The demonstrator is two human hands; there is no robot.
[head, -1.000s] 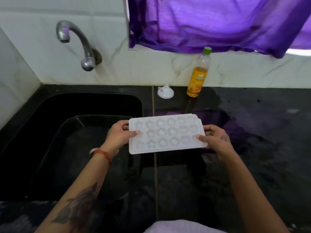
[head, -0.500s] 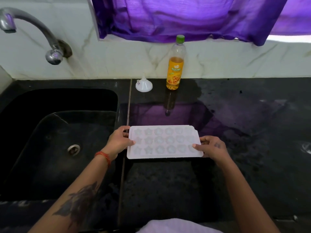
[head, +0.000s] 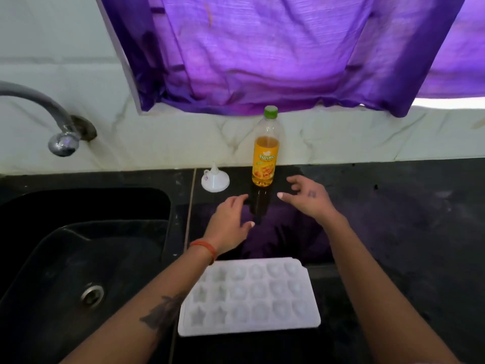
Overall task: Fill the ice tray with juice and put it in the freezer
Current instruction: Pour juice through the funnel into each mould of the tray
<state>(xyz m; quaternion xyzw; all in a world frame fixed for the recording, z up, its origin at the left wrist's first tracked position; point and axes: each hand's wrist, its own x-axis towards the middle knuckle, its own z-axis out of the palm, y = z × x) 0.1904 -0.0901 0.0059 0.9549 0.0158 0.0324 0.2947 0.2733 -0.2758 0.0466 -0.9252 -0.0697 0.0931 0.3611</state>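
Both hands, the left hand (head: 231, 219) and the right hand (head: 307, 198), hover with fingers loosely spread and hold nothing, on either side of the juice bottle (head: 264, 156) (green cap on) by the wall. The white ice tray (head: 249, 298) lies flat on the black counter (head: 393, 232), nearer the person. A small funnel (head: 215, 179) stands beside the bottle.

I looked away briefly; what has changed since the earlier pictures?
Both hands let go of the ice tray, now lying on the counter. The left hand and right hand moved forward, open, toward the juice bottle. Bottle and funnel stayed.
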